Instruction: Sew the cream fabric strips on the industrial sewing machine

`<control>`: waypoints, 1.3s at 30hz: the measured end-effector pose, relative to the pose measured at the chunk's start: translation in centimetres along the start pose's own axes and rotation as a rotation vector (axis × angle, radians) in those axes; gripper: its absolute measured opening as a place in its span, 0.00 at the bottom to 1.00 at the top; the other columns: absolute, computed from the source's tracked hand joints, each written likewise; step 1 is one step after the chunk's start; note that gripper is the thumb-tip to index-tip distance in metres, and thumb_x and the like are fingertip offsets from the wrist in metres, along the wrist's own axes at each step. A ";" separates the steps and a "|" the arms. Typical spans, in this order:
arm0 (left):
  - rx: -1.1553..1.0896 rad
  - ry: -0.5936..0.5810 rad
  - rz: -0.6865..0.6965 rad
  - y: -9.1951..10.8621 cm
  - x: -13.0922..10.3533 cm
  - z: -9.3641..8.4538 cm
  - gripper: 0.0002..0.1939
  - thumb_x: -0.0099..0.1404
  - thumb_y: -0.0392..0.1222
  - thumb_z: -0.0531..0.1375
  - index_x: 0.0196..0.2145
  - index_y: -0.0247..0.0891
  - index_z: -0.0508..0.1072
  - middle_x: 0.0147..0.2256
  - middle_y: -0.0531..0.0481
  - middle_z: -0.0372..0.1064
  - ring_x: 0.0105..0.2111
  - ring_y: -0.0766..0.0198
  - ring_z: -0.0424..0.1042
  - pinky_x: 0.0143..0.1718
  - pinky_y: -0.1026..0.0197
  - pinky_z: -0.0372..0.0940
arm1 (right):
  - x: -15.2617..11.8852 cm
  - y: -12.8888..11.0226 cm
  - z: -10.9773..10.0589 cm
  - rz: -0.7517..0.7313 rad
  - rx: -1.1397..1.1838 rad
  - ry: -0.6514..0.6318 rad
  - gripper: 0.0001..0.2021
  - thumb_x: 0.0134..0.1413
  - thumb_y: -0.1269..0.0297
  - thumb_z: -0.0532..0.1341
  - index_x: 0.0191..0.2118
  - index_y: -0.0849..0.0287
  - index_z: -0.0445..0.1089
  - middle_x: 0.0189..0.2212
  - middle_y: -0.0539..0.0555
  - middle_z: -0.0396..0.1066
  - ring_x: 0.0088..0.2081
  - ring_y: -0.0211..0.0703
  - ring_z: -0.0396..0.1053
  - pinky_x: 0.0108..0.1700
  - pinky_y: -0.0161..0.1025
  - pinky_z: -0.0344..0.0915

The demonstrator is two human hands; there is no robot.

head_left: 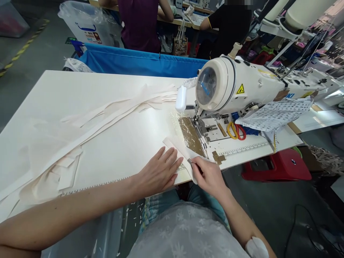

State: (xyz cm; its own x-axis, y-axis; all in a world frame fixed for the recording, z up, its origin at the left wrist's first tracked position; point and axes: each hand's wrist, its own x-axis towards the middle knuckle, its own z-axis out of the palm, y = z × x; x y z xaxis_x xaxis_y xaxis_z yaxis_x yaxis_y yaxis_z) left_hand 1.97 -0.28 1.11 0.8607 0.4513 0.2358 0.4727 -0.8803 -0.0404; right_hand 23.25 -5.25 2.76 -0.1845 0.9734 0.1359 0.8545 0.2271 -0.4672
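At lower centre, two hands: left hand (pixel 158 171), fingers open, on one white cloth strip (pixel 176 146); right hand (pixel 210 176) pinching one small grey metal tool (pixel 189 161).

Bright overhead light leaves soft glare on the smooth white rectangular counter (pixel 107 86); wide-angle distortion stretches the edges.

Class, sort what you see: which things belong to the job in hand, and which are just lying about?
In the job:
- pale cloth under the left hand
- small metal item in the right hand
- probably the sewing machine

Lying about, seemingly:
- scissors
- printed sheets
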 end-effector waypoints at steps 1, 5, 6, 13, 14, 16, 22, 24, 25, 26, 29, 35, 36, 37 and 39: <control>-0.014 0.007 0.012 0.1 0.0 0.1 0.23 0.71 0.44 0.53 0.58 0.27 0.67 0.56 0.32 0.66 0.59 0.45 0.63 0.59 0.45 0.57 | -0.3 0.1 -0.1 0.041 0.088 0.055 0.09 0.66 0.64 0.51 0.37 0.56 0.67 0.21 0.46 0.67 0.22 0.36 0.64 0.27 0.33 0.54; -0.024 0.018 0.055 0.4 0.2 0.4 0.22 0.72 0.40 0.49 0.58 0.23 0.67 0.56 0.34 0.67 0.59 0.50 0.63 0.60 0.48 0.56 | -1.0 -0.1 -0.3 0.156 0.336 0.326 0.08 0.67 0.59 0.53 0.41 0.56 0.66 0.22 0.44 0.63 0.22 0.35 0.62 0.25 0.32 0.57; -0.016 0.011 0.054 0.5 0.2 0.4 0.23 0.73 0.41 0.49 0.58 0.23 0.67 0.57 0.33 0.67 0.59 0.49 0.63 0.59 0.48 0.57 | -1.2 -0.2 -0.3 0.160 0.370 0.333 0.08 0.66 0.59 0.54 0.42 0.56 0.66 0.21 0.44 0.62 0.22 0.35 0.62 0.25 0.32 0.57; 0.087 -0.058 -0.048 0.2 0.1 -0.5 0.29 0.72 0.52 0.52 0.62 0.27 0.64 0.59 0.23 0.62 0.59 0.35 0.62 0.55 0.36 0.58 | -1.3 -0.6 0.5 0.088 0.239 0.128 0.08 0.68 0.63 0.51 0.43 0.57 0.66 0.22 0.45 0.66 0.21 0.35 0.63 0.25 0.33 0.56; 0.082 -0.063 -0.055 0.1 0.1 -0.6 0.29 0.72 0.52 0.52 0.61 0.27 0.65 0.59 0.23 0.61 0.59 0.35 0.62 0.55 0.36 0.59 | -0.8 -0.4 0.7 0.054 0.182 0.131 0.09 0.67 0.64 0.51 0.44 0.57 0.67 0.24 0.47 0.69 0.22 0.36 0.66 0.26 0.33 0.57; 0.052 -0.068 -0.050 -0.2 0.1 -0.6 0.28 0.73 0.51 0.51 0.61 0.26 0.65 0.58 0.25 0.62 0.59 0.37 0.62 0.54 0.38 0.60 | 0.3 -0.1 1.2 -0.012 0.089 0.126 0.10 0.67 0.65 0.50 0.45 0.58 0.67 0.29 0.51 0.74 0.26 0.39 0.70 0.29 0.34 0.59; 0.020 -0.056 -0.016 -0.1 0.2 -0.3 0.29 0.73 0.51 0.49 0.60 0.22 0.65 0.57 0.28 0.64 0.58 0.41 0.62 0.57 0.40 0.57 | 3.3 0.3 1.6 -0.097 -0.066 0.027 0.11 0.68 0.66 0.49 0.45 0.57 0.68 0.34 0.52 0.78 0.31 0.42 0.74 0.31 0.36 0.58; 0.037 -0.056 -0.011 0.0 0.1 -0.2 0.30 0.73 0.51 0.49 0.60 0.21 0.65 0.57 0.27 0.64 0.58 0.40 0.61 0.57 0.40 0.56 | 3.7 0.3 1.5 -0.104 -0.079 0.006 0.11 0.68 0.66 0.49 0.46 0.57 0.68 0.36 0.52 0.78 0.32 0.42 0.75 0.32 0.36 0.58; 0.043 -0.056 -0.010 0.1 0.1 -0.2 0.30 0.73 0.52 0.49 0.60 0.21 0.65 0.57 0.27 0.64 0.58 0.40 0.61 0.58 0.40 0.56 | 3.9 0.2 1.4 -0.103 -0.082 -0.001 0.10 0.68 0.67 0.50 0.46 0.57 0.68 0.36 0.52 0.79 0.33 0.43 0.75 0.32 0.36 0.58; 0.047 -0.058 -0.009 0.1 0.1 -0.2 0.30 0.73 0.52 0.49 0.60 0.22 0.65 0.57 0.27 0.64 0.58 0.40 0.61 0.58 0.40 0.56 | 4.0 0.2 1.4 -0.101 -0.084 -0.008 0.10 0.68 0.67 0.50 0.47 0.56 0.68 0.37 0.52 0.79 0.33 0.43 0.75 0.32 0.36 0.59; 0.057 -0.058 -0.007 0.2 0.1 -0.1 0.30 0.73 0.52 0.49 0.60 0.23 0.65 0.57 0.27 0.65 0.58 0.39 0.62 0.58 0.40 0.56 | 4.2 0.1 1.3 -0.093 -0.095 -0.027 0.10 0.68 0.67 0.51 0.47 0.56 0.68 0.38 0.52 0.79 0.34 0.43 0.75 0.33 0.36 0.59; 0.059 -0.053 -0.006 0.1 0.1 -0.1 0.30 0.73 0.52 0.49 0.60 0.23 0.66 0.57 0.28 0.65 0.59 0.40 0.62 0.58 0.40 0.56 | 4.9 0.0 1.5 -0.113 -0.109 -0.051 0.11 0.67 0.67 0.51 0.47 0.56 0.69 0.37 0.52 0.79 0.34 0.43 0.75 0.32 0.35 0.58; 0.061 -0.058 -0.008 0.1 0.1 -0.2 0.30 0.73 0.52 0.49 0.60 0.23 0.66 0.57 0.27 0.65 0.58 0.40 0.62 0.58 0.41 0.56 | 4.9 0.0 1.5 -0.120 -0.119 -0.054 0.11 0.67 0.67 0.51 0.47 0.56 0.69 0.36 0.52 0.79 0.34 0.43 0.75 0.32 0.35 0.57; 0.063 -0.065 -0.009 0.1 0.2 -0.2 0.30 0.73 0.52 0.49 0.60 0.23 0.66 0.57 0.27 0.65 0.58 0.40 0.62 0.57 0.41 0.57 | 4.9 0.0 1.4 -0.125 -0.133 -0.060 0.11 0.67 0.68 0.51 0.46 0.57 0.70 0.35 0.52 0.79 0.33 0.43 0.74 0.32 0.35 0.57; 0.065 -0.078 -0.016 0.1 0.2 -0.4 0.30 0.73 0.52 0.49 0.60 0.24 0.65 0.57 0.27 0.65 0.58 0.40 0.62 0.56 0.41 0.58 | 4.5 0.1 0.9 -0.127 -0.163 -0.076 0.11 0.66 0.68 0.51 0.43 0.57 0.70 0.32 0.52 0.78 0.31 0.42 0.73 0.31 0.35 0.55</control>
State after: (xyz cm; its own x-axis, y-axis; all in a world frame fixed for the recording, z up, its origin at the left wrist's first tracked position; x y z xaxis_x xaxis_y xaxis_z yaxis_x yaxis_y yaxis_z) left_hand 2.15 -0.37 1.52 0.8639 0.4772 0.1609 0.4953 -0.8629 -0.1004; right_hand 22.07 -0.84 2.55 -0.3263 0.9382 0.1156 0.8883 0.3461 -0.3020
